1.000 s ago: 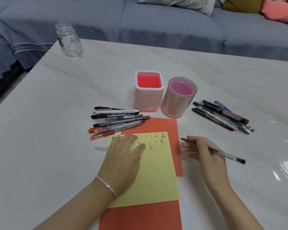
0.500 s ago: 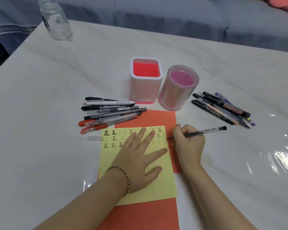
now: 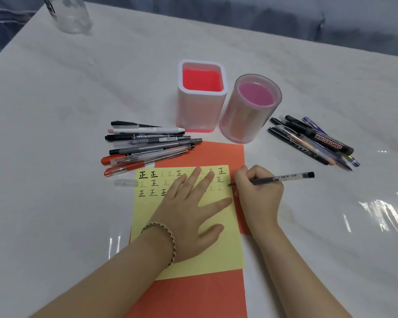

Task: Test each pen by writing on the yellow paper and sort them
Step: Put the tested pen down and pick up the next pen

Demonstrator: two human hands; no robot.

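Since a second ago the right hand (image 3: 257,196) has carried the pen (image 3: 283,177) in from the bare table to the right edge of the yellow paper (image 3: 216,255). The left hand (image 3: 191,216) has slid to mid-sheet.

Left hand: flat, fingers spread and straight, pressing the paper onto the orange sheet (image 3: 193,294). Right hand: thumb and fingers curled round the pen barrel in a writing hold.

Step in hand: test stroke with this pen. Its tip sits at the paper's right margin, level with the lower rows of marks; whether it touches cannot be told.

Next move, as judged: write one mark, then lay the pen with one of the two heaps.
- The tip is on the margin, so strokes should run inward or they land on orange.
- The left fingers cover the middle of the rows; the lower half of the paper is bare.

Room: the left heap of pens (image 3: 147,148) touches the orange sheet's top corner, with a loose clear cap (image 3: 125,182) just beside the paper. The right heap of pens (image 3: 313,141) lies near, with open table below it. The square holder (image 3: 202,65) and the round holder (image 3: 257,76) stand behind.
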